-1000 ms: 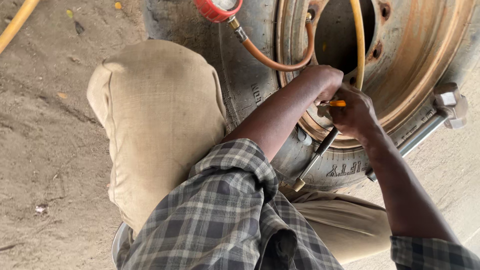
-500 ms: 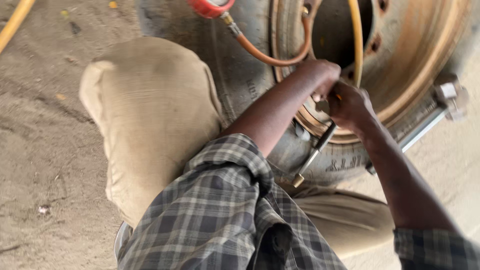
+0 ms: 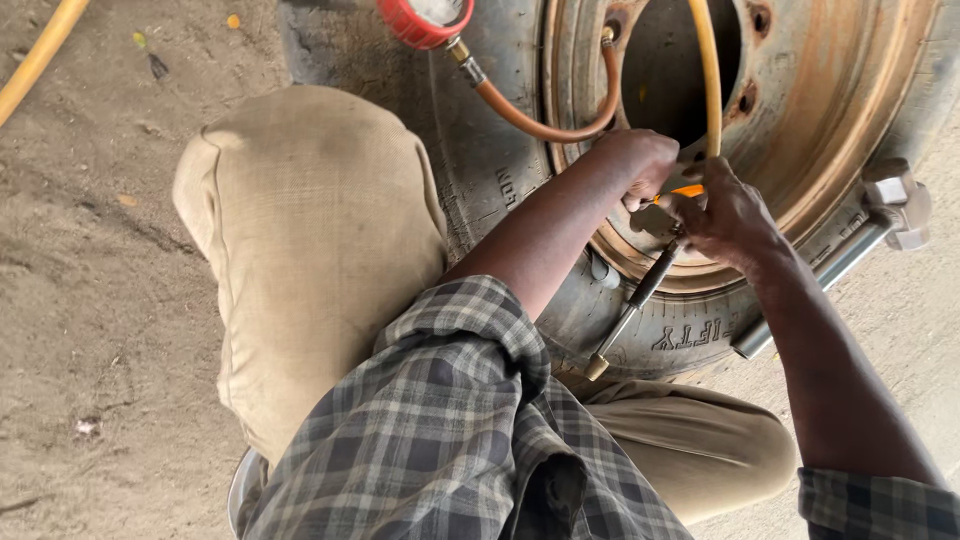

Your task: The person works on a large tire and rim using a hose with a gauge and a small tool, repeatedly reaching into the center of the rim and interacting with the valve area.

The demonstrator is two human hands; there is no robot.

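1. Left hand (image 3: 640,160) at upper centre of the frame, fingers clenched around a small orange-tipped tool (image 3: 685,191) right at the inner lip of the wheel rim (image 3: 850,110).
2. Right hand (image 3: 730,215) just beside it, touching the same spot, fingers pinched on the fitting there; can't tell exactly what sits between them, too small and hidden.
3. Dark slim metal tool (image 3: 630,310) hanging diagonally below the hands, brass-coloured end pointing down toward lower centre, lying across the tyre (image 3: 500,160).
4. Rusty, tan-coloured rim filling the upper right, lying flat on the ground, bolt holes visible around the dark centre opening.
5. Orange-brown hose (image 3: 545,125) curling from a red round gauge (image 3: 425,20) at top centre over to the rim's edge.
6. Yellow hose (image 3: 708,70) dropping straight down through the rim opening toward the hands.
7. Grey metal wrench (image 3: 860,245) with a blocky head leaning against the tyre at right.
8. Khaki-trousered knee (image 3: 310,250) pressed up against the tyre at left centre, plaid sleeves in the foreground.
9. Another yellow hose piece (image 3: 35,60) in the far upper left corner on the dirt floor (image 3: 90,330).
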